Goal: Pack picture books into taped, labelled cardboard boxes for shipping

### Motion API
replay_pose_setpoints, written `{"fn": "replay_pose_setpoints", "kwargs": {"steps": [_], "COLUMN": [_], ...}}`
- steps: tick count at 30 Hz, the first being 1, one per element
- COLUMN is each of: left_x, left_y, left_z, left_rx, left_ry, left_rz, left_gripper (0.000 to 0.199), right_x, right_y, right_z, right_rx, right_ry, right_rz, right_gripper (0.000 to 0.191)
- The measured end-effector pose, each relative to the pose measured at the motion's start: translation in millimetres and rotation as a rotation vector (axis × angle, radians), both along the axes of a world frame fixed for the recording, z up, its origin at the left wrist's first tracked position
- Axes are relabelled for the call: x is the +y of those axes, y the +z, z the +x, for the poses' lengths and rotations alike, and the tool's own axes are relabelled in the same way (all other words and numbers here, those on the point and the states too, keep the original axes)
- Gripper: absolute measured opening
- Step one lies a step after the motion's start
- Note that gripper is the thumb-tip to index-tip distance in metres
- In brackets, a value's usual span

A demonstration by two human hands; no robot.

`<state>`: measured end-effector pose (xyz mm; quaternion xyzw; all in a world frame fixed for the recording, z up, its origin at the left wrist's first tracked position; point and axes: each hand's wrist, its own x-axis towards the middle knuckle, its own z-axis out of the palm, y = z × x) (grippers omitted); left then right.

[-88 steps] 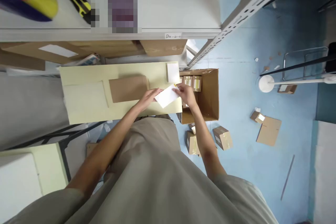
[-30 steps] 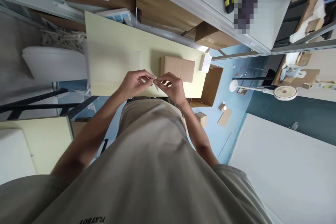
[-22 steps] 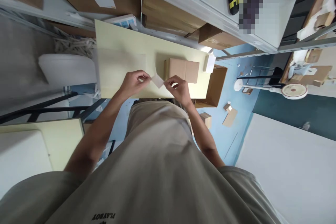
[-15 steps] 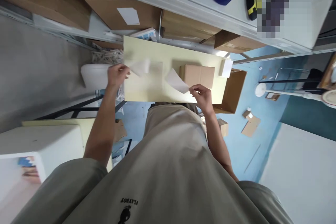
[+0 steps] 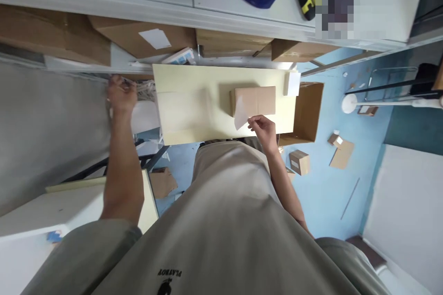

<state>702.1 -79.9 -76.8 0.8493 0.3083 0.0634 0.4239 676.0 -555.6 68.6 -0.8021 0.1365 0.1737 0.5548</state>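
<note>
Hands wide apart, a worker pinches a paper slip (image 5: 240, 114) at the counter (image 5: 187, 124).
The left arm stretches out beyond the counter's left end, its blurred left hand (image 5: 122, 93) near the scraps (image 5: 147, 88) above a white bin (image 5: 143, 117); whether its fingers grip anything cannot be told. The right arm bends inward, the right hand (image 5: 262, 128) closed at the fingertips on the slip, which extends left of them and partly overlaps the brown box (image 5: 261, 99) in view, well apart from the left hand.

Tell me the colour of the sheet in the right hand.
The sheet in the right hand is whitish; it shows best in the head view.
</note>
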Motion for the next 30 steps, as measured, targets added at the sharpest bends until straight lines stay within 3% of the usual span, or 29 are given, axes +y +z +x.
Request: {"fn": "replay_pose_setpoints", "kwargs": {"steps": [2, 5, 7, 9, 11, 17, 21, 24, 30], "left_x": [-75, -191, -248, -284, -301, -317, -336, -350, -371], "left_y": [13.6, 55.8, 83.9, 101.7, 108.6, 114.7, 120.9, 120.5, 118.8], "left_z": [-4, -31, -49, -61, -65, -58, -57, -56, -52], "left_rx": [-0.068, -0.107, -0.108, -0.133, -0.156, -0.124, -0.077, -0.070, -0.046], "left_ry": [-0.076, -0.440, -0.565, -0.567, -0.528, -0.450, -0.355, -0.212, -0.031], "left_rz": [-0.134, -0.551, -0.681, -0.641, -0.536, -0.325, -0.329, -0.351, -0.505], "left_gripper": [0.053, 0.048, 0.041, 0.038, 0.032, 0.008, 0.009, 0.014, 0.021], "right_x": [0, 3, 5, 5, 3, -11, -31, -53, -106], "right_y": [-4.0, -8.8, -10.1, -10.8, -12.1, -17.4, -12.6, -11.7, -34.1], "right_z": [0, 1, 2, 3, 6, 17, 26, 33, 48], "right_rx": [0.005, -0.001, -0.004, -0.003, -0.003, 0.040, 0.062, 0.092, 0.027], "right_ry": [-0.013, -0.011, -0.006, 0.001, 0.010, 0.075, 0.217, 0.300, 0.128], "right_rz": [-0.012, 0.001, 0.045, 0.104, 0.149, 0.197, 0.295, 0.310, 0.181], "right_gripper": [0.034, 0.034, 0.034, 0.034, 0.034, 0.037, 0.040, 0.047, 0.040]}}
